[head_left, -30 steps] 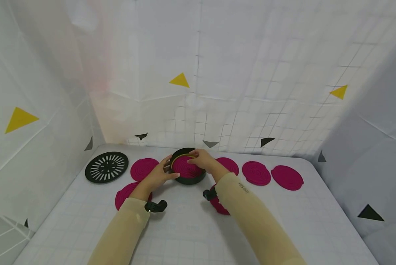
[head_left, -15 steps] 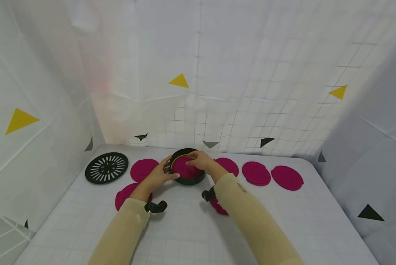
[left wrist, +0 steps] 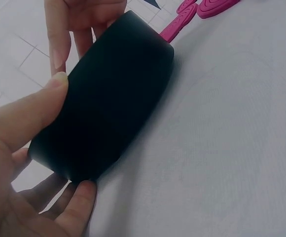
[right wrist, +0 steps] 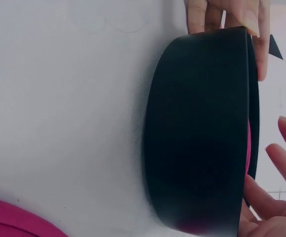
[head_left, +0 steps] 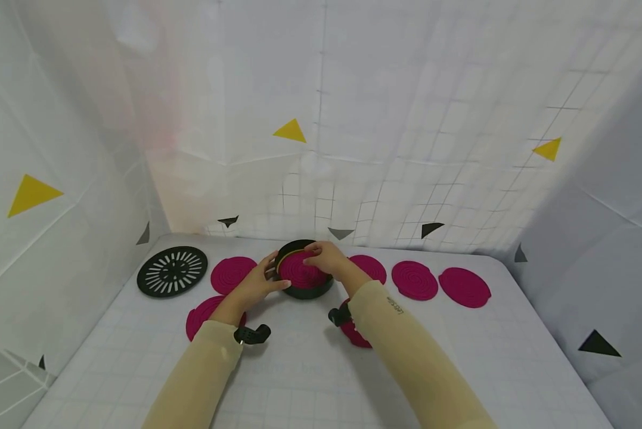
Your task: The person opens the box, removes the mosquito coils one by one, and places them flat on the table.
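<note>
A dark round container (head_left: pixel 306 293) stands at the back middle of the table, with a pink ridged disc (head_left: pixel 297 271) inside and a thin yellow edge along the disc's far side. My left hand (head_left: pixel 256 289) grips the container's left side; in the left wrist view its thumb (left wrist: pixel 39 111) lies at the rim and the other fingers reach round the wall. From the right, my right hand (head_left: pixel 330 261) reaches over the opening and touches the disc with spread fingers. In the right wrist view the wall (right wrist: pixel 197 123) hides most of the disc.
A black slotted disc (head_left: pixel 173 271) lies at the far left. Pink discs lie on the table (head_left: pixel 299 369): one (head_left: pixel 233 275) left of the container, one (head_left: pixel 205 316) partly under my left wrist, one (head_left: pixel 355 333) behind my right sleeve, several (head_left: pixel 414 280) at right.
My right hand shifts slightly within the container's opening, its fingers dipping and then rising a little. My left hand and the container stay in place.
</note>
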Motion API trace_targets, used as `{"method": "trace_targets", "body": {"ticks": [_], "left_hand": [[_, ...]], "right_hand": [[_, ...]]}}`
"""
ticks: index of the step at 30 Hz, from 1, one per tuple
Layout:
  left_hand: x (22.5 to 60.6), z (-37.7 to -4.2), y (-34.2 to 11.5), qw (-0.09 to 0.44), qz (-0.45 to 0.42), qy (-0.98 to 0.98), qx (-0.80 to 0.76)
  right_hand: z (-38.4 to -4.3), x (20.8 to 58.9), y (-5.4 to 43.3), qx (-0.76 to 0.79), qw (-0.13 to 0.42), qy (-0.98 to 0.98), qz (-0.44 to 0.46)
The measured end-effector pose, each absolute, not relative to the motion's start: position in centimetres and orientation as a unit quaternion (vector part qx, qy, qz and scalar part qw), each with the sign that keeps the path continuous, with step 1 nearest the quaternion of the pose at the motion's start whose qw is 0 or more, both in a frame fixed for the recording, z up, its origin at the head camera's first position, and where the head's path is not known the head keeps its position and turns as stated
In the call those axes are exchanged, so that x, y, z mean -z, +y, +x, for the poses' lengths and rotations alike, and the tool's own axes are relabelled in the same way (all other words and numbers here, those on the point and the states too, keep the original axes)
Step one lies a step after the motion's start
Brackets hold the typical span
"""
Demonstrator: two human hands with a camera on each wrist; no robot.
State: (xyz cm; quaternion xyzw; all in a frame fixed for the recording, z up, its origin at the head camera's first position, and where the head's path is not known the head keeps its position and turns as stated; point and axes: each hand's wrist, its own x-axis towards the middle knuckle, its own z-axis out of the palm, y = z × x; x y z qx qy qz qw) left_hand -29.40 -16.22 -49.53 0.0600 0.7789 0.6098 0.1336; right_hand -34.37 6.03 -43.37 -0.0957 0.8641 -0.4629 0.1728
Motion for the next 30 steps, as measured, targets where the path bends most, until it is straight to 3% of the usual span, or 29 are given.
{"method": "trace_targets", "body": {"ticks": [19, 30], "left_hand": [[49.3, -29.3, -16.2, 0.134, 0.057, 0.782, -0.607], [49.4, -29.2, -16.2, 0.133, 0.063, 0.782, -0.605]], "right_hand": [[-34.7, 43.7, 6.7, 0.511, 0.132, 0.844, -0.092], [-34.8, 43.7, 7.3, 0.521, 0.15, 0.836, -0.087]]}}
